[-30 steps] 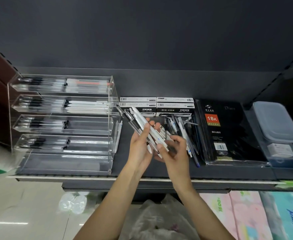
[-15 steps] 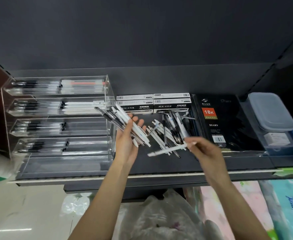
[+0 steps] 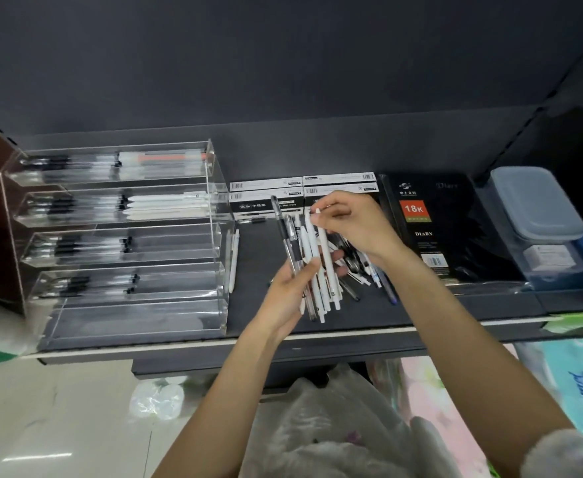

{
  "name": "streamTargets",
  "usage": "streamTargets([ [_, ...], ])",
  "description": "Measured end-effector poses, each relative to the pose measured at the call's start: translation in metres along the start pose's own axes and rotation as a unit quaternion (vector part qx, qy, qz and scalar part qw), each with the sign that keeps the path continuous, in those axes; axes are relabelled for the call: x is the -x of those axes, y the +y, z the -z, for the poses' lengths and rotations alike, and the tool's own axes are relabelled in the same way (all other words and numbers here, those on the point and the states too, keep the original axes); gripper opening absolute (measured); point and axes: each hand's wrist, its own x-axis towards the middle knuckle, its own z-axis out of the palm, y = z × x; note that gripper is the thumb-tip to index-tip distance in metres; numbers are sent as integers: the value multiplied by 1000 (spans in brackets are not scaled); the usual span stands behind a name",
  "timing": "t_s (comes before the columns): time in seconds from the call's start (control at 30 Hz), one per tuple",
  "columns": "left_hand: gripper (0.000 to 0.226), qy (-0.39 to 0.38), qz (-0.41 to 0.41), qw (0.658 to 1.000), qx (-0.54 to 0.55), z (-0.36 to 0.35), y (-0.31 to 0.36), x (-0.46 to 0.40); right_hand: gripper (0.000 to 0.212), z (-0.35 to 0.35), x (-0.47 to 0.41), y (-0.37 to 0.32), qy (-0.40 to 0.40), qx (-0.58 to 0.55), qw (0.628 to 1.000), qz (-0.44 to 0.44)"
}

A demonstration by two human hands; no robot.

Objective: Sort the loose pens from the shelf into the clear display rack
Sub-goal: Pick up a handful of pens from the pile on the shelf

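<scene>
left hand (image 3: 291,291): grips a bundle of pens (image 3: 312,260) (upright, fanned)
right hand (image 3: 350,225): pinches one white pen (image 3: 321,236) top
display rack (image 3: 117,236): left on shelf (image 3: 455,312)

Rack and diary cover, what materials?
Rack: clear hard plastic, probably acrylic; pens inside show through and its edges catch light. Diary: black cover under glossy film, likely shrink-wrap, since it shows wrinkled glare; the cover's own material is unclear.

**A stationery shop aisle**

You are standing at a dark retail shelf (image 3: 455,305) with a white price strip. A clear acrylic tiered pen rack (image 3: 121,236), barcoded white-and-black pen boxes (image 3: 303,188) and a shrink-wrapped black "18K Diary" notebook (image 3: 431,229) are sitting on display, with packaged tissue packs (image 3: 579,381) showing below.
</scene>
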Motion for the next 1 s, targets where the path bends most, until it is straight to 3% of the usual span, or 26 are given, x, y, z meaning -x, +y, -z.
streamTargets([
  [0.17,27,21,-3,1000,-1,5,1,0,15,-5,1,-3,-34,-36,999,-2],
  [0.37,19,-37,1,999,8,5,3,3,32,6,-4,-7,-104,-5,994,-9],
  [0.5,24,-45,19,999,-23,2,1,4,16,14,-10,-17,-177,88,980,0],
  [0.6,25,-55,22,998,-35,2,3,2,8,20,-14,-19,-177,103,979,8],
  [0.77,17,-60,38,996,-51,2,7,1,9,23,-17,-16,-100,74,992,32],
  [0.93,19,-56,56,997,-24,2,-2,3,6,47,-18,-23,40,58,995,77],
  [1.0,22,-39,57,998,6,1,-4,1,11,56,-8,-23,137,13,985,107],
])
